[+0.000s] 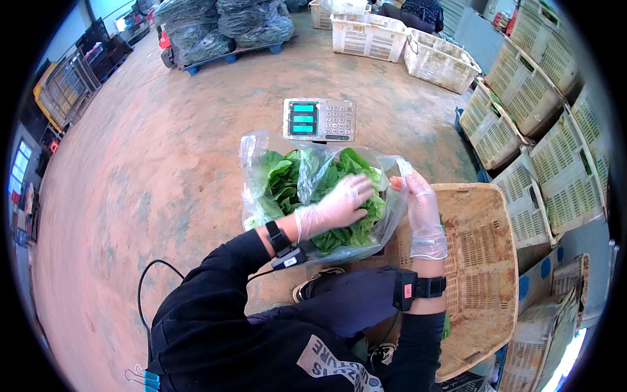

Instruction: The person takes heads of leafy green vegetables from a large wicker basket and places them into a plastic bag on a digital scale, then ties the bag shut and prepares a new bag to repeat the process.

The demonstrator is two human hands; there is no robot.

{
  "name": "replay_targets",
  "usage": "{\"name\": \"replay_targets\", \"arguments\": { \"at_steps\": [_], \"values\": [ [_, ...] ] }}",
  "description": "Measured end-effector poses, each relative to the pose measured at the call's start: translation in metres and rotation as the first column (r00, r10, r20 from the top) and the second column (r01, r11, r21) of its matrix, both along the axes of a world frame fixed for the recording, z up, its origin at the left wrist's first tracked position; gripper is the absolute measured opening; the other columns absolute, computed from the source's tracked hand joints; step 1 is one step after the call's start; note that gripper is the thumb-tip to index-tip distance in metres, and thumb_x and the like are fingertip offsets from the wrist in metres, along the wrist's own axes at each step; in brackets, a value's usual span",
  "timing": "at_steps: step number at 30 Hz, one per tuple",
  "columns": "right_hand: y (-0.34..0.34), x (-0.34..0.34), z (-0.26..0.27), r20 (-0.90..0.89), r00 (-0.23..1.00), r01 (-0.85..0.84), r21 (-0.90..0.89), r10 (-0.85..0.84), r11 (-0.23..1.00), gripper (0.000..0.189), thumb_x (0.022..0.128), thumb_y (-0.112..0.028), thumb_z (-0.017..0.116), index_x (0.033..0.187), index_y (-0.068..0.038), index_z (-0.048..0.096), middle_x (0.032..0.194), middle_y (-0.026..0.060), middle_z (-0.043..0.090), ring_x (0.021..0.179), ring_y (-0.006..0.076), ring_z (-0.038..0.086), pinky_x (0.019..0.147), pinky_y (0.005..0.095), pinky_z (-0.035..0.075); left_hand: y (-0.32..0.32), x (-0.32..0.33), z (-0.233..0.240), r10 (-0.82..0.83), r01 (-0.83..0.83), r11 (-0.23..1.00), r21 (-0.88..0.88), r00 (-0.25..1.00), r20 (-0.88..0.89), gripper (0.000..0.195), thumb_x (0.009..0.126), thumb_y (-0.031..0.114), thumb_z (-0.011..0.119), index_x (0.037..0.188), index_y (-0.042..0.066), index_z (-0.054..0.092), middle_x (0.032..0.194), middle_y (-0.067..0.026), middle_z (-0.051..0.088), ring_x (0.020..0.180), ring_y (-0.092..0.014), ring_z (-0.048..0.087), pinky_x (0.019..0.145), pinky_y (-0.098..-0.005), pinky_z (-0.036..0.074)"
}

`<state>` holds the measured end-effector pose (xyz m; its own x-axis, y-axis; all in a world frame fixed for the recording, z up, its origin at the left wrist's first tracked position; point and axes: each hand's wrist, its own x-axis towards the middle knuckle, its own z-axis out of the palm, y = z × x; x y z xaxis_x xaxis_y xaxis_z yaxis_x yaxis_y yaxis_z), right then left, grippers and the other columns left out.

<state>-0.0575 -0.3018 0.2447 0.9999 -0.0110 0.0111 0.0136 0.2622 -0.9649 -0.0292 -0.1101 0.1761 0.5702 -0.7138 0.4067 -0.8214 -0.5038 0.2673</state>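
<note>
Leafy green vegetables (284, 183) fill a clear plastic bag (392, 223) in front of me. My left hand (343, 201), in a clear disposable glove, lies over the leaves at the bag's mouth, its fingers apart and slightly blurred. In the same kind of glove, my right hand (419, 201) pinches the bag's gathered right edge between thumb and fingers. Just beyond the bag stands a scale's display unit (319, 120) with lit green readouts and a keypad. The bag hides whatever it rests on.
At my right is a dirty plastic crate (480, 274) with a few leaves. Stacked crates (529, 93) line the right side. White crates (370, 41) stand at the back, near a crouching person (423, 12). Wrapped bundles (225, 29) sit on a blue pallet (230, 58). A cable loops beside my left arm.
</note>
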Motion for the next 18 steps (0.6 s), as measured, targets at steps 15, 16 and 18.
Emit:
{"name": "replay_targets", "arguments": {
  "at_steps": [15, 16, 18],
  "values": [
    [-0.029, 0.001, -0.012, -0.177, 0.983, 0.050, 0.482, 0.042, 0.875, 0.043, 0.089, -0.034, 0.046, 0.115, 0.001, 0.048, 0.106, 0.0139, 0.058, 0.098, 0.0234, 0.055, 0.089, 0.0371, 0.039, 0.075, -0.130, 0.040, 0.185, 0.308, 0.774, 0.553, 0.726, -0.663, 0.053, 0.080, 0.052, 0.052, 0.105, 0.005, 0.056, 0.072, -0.0183, 0.061, 0.070, -0.037, 0.060, 0.065, -0.0431, 0.047],
    [-0.024, 0.001, -0.014, -0.157, 0.988, 0.057, 0.389, 0.006, 0.920, 0.042, 0.089, -0.034, 0.047, 0.116, -0.002, 0.048, 0.106, 0.0129, 0.058, 0.099, 0.0225, 0.054, 0.090, 0.0368, 0.038, 0.078, -0.131, 0.046, 0.175, 0.267, 0.781, 0.565, 0.775, -0.608, 0.050, 0.079, 0.049, 0.053, 0.097, 0.003, 0.058, 0.073, -0.0190, 0.061, 0.071, -0.036, 0.060, 0.066, -0.0426, 0.047],
    [-0.016, 0.000, -0.016, -0.185, 0.977, 0.137, 0.184, -0.102, 0.973, 0.044, 0.089, -0.036, 0.048, 0.122, -0.007, 0.045, 0.111, 0.0109, 0.057, 0.105, 0.0196, 0.052, 0.093, 0.0357, 0.032, 0.080, -0.130, 0.045, 0.135, 0.125, 0.883, 0.452, 0.855, -0.500, 0.045, 0.078, 0.046, 0.055, 0.087, 0.002, 0.060, 0.072, -0.0175, 0.061, 0.071, -0.034, 0.061, 0.066, -0.0417, 0.047]
  ]
}}
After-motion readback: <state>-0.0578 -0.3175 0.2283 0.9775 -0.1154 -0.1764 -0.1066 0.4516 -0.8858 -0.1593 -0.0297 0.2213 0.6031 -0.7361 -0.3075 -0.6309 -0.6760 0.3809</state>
